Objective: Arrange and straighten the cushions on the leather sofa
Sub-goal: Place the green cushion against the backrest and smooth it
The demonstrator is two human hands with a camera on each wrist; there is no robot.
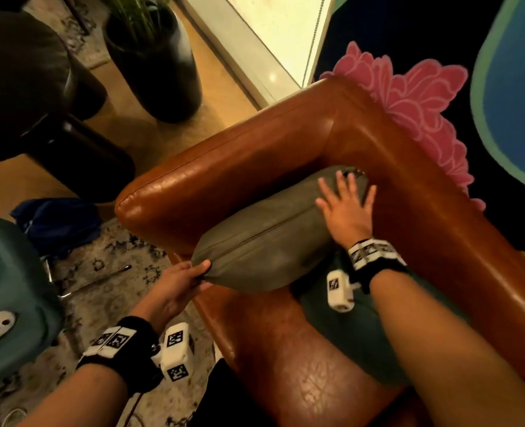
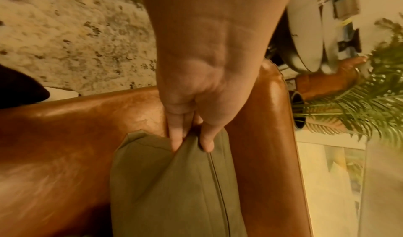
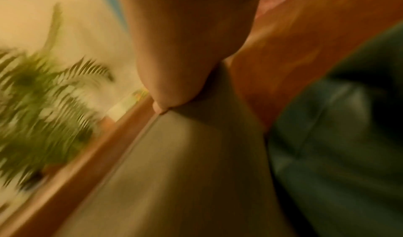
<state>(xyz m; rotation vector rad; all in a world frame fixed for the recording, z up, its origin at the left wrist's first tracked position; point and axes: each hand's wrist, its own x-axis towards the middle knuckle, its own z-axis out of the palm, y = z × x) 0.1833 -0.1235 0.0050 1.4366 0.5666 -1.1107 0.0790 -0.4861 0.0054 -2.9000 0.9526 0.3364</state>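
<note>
An olive-grey cushion [image 1: 267,238] stands on edge in the corner of the tan leather sofa [image 1: 242,161], leaning along its armrest. My left hand [image 1: 184,280] pinches the cushion's near corner between thumb and fingers; the left wrist view shows that hand [image 2: 191,137] gripping the cushion [image 2: 174,189] by its seam. My right hand [image 1: 344,204] lies flat with spread fingers on the cushion's far end. A dark green cushion [image 1: 363,328] lies on the seat under my right forearm. The right wrist view is blurred; the olive-grey cushion [image 3: 174,171] and the green cushion [image 3: 348,137] show there.
A tall black planter [image 1: 159,63] with green fronds stands on the floor left of the armrest. A dark round stool [image 1: 23,87] is at the far left. A pink flower-shaped piece [image 1: 409,100] lies behind the sofa back. A patterned rug [image 1: 107,272] and a blue bag [image 1: 57,223] lie below the armrest.
</note>
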